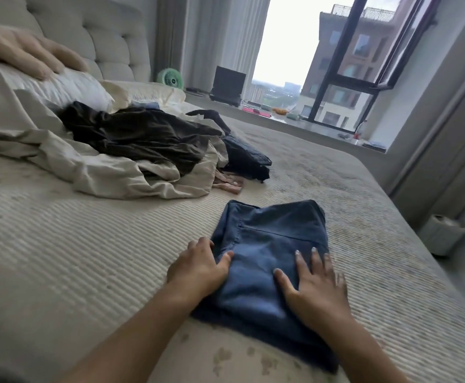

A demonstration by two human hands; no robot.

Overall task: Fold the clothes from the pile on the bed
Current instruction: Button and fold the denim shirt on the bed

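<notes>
A folded pair of blue jeans (pixel 267 252) lies on the beige bed cover (pixel 87 258) in front of me. My left hand (pixel 198 269) rests at the jeans' left edge, its fingers curled under the fold and its thumb on top. My right hand (pixel 317 286) lies flat on the denim with fingers spread. Farther back sits the pile: a dark brown garment (pixel 143 136) on a crumpled beige sheet (pixel 101 172), a folded dark garment (pixel 248 158) to its right, and a small pink piece (pixel 230 183).
A white pillow (pixel 60 89) leans on the tufted headboard (pixel 101 37) at the back left. A green fan (pixel 170 78) and a laptop (pixel 227 85) stand on the window sill. A white cylinder (pixel 444 233) is on the floor to the right of the bed.
</notes>
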